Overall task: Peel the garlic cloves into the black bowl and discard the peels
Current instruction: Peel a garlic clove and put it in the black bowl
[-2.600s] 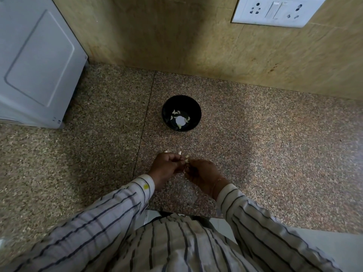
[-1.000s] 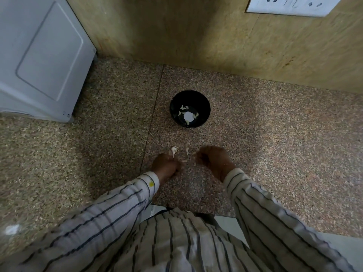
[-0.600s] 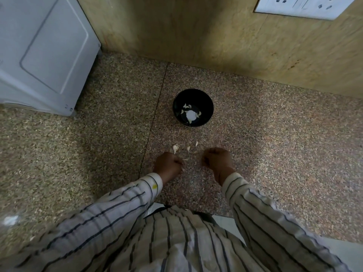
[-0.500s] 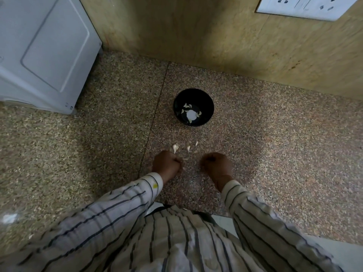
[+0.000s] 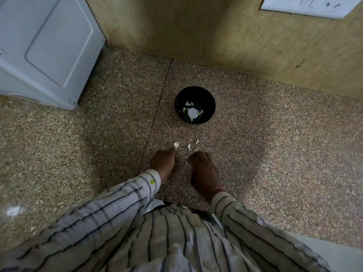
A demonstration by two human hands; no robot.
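The left hand (image 5: 164,163) sits knuckles-up on the speckled granite tabletop (image 5: 275,146), its fingers curled under into a loose fist; whether they hold anything cannot be told, since the fingertips are hidden. The right hand (image 5: 203,170) lies just beside it, likewise curled with its fingertips turned down to the stone, and thin pale scraps of peel (image 5: 185,159) show in the narrow gap between the two hands; whether the right fingers pinch a scrap is not clear. Both wrists come out of striped shirt sleeves (image 5: 125,201). Just beyond the knuckles, toward the black bowl (image 5: 194,105), a few small white garlic cloves (image 5: 176,145) lie loose on the tabletop, plump at one end and tapering to a point, one near the left hand and two smaller ones close to the right. The black bowl stands farther on, apart from the cloves, round and glossy, holding several pale curved pieces around a bright white patch at its bottom. Well to the left of the bowl stands a white appliance (image 5: 45,50), behind the bowl rises a tan wall (image 5: 196,36), and up to the bowl's right is a white switch plate (image 5: 306,4).
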